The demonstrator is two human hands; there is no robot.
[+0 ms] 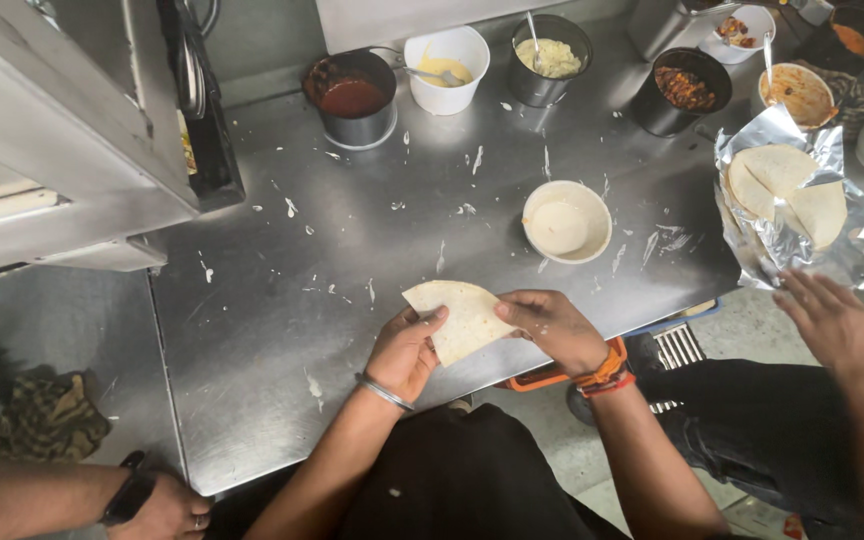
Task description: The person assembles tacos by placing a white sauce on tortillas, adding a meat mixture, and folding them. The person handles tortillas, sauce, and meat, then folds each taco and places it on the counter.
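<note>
A pale folded flatbread (459, 314) lies at the near edge of the steel counter (282, 300). My left hand (404, 350), with a metal bangle at the wrist, pinches its left corner. My right hand (555, 327), with orange thread bands at the wrist, presses its right side. Just beyond the flatbread stands a white bowl of pale paste (566, 221).
Along the back sit a pot of red sauce (352, 98), a white cup of yellow sauce (446, 68), a steel pot of pale mash (549, 58) and a dark pot of filling (682, 90). Foil with folded flatbreads (787, 185) lies right; another person's hand (832, 320) reaches there. A third hand (167, 510) rests bottom left.
</note>
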